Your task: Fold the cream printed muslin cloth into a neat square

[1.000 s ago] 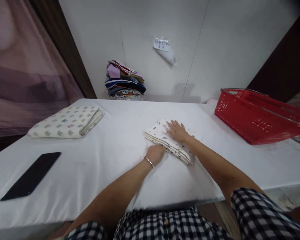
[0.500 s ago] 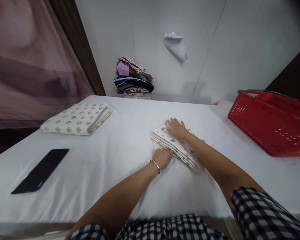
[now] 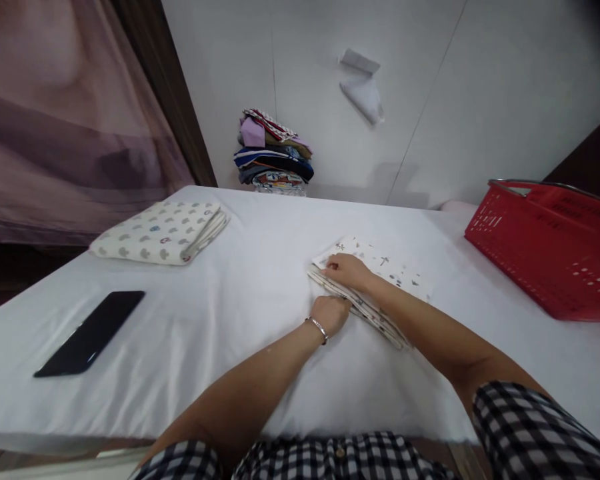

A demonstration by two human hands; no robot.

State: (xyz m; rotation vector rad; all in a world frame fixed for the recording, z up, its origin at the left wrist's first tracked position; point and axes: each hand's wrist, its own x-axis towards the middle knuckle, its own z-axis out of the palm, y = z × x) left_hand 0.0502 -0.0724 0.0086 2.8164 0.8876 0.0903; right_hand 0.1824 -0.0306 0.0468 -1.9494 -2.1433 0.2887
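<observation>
A folded white cloth (image 3: 395, 268) with small scattered prints lies on the white-covered table, its layered edge turned towards me. My left hand (image 3: 331, 313), with a silver bracelet at the wrist, is closed on that near edge. The fingertips are partly hidden among the layers. My right hand (image 3: 349, 272) rests over the cloth's left part, fingers curled together at the upper layer near the left corner. What lies under the right palm is hidden.
Another folded cloth (image 3: 155, 233) with grey prints lies at the left back. Nearer on that side is a black phone (image 3: 91, 333). At the right stands a red basket (image 3: 545, 247). Stacked folded clothes (image 3: 275, 157) rise behind the table's far edge, by the wall.
My right hand has moved from flat, spread fingers on top to curled fingers at the cloth's left near edge. My left hand keeps its hold. The view has shifted slightly.
</observation>
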